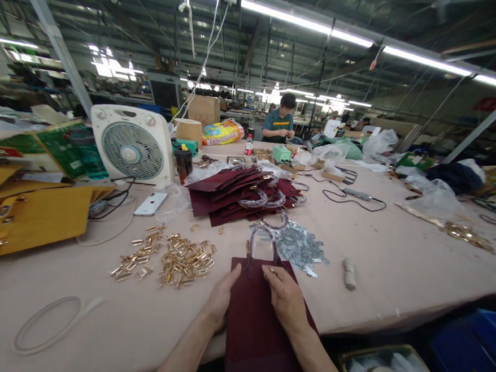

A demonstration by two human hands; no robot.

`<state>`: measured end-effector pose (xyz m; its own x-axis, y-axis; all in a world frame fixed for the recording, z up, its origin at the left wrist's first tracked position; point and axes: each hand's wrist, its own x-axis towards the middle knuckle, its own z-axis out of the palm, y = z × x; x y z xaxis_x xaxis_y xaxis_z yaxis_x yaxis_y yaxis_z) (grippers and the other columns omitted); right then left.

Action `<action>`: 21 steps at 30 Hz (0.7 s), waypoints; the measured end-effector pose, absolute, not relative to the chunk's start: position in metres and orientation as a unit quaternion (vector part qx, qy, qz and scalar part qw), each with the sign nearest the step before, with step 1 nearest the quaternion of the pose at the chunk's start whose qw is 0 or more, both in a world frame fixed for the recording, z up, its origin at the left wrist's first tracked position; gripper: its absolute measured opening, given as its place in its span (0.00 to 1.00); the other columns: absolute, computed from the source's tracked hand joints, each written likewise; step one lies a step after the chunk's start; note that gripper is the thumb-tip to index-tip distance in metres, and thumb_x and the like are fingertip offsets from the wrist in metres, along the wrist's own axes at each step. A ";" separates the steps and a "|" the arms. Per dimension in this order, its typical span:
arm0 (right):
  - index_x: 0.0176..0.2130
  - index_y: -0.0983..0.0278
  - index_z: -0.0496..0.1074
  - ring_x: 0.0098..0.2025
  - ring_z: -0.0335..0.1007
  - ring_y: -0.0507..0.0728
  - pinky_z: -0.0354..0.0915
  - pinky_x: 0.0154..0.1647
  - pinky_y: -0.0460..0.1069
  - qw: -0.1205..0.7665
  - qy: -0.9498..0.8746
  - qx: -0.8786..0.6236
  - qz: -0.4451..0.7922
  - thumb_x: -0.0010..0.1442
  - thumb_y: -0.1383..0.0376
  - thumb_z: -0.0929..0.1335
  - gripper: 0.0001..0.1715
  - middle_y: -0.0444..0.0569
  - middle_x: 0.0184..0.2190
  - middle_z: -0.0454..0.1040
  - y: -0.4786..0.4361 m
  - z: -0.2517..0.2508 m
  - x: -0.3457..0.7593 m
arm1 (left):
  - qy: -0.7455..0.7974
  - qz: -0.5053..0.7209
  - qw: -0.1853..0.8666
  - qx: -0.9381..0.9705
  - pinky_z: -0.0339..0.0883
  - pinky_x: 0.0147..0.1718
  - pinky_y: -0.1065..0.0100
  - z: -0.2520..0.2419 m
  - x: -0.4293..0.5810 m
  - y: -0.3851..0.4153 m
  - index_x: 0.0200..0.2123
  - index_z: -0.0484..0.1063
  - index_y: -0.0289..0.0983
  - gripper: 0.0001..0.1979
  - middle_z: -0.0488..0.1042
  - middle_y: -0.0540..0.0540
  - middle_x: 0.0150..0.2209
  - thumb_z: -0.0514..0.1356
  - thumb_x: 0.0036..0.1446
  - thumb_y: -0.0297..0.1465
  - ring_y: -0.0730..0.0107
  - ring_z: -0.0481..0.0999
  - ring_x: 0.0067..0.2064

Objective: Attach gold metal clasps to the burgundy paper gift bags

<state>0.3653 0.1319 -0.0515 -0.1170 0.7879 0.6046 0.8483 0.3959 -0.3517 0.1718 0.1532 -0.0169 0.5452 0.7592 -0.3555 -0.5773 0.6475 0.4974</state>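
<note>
the left hand (222, 295) pinches the maroon panel (249, 322) at left edge; the right hand (285, 299) bends over it, its grip i cannot tell.

You can read no lettering | yellow plastic bag (223, 133), red-and-white bottle label (248, 148), brown cardboard box (204, 108): print too small or blurred

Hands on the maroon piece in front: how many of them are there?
2. The left hand is at the left edge of the maroon piece, some fingers hidden; the right hand is on the piece's upper part.
</note>
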 end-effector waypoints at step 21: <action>0.58 0.58 0.76 0.44 0.81 0.57 0.77 0.42 0.47 0.316 -0.733 -0.593 -0.106 0.73 0.71 0.61 0.23 0.53 0.47 0.80 0.123 -0.050 0.353 | 0.289 0.413 0.852 0.140 0.78 0.53 0.53 -0.012 0.173 0.150 0.55 0.76 0.28 0.22 0.83 0.31 0.49 0.59 0.68 0.40 0.48 0.85 0.49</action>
<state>0.3526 0.1226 -0.0499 -0.0978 0.8023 0.5889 0.9359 0.2753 -0.2196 0.1733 0.1504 -0.0124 0.4922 0.7844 -0.3775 -0.6229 0.6203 0.4766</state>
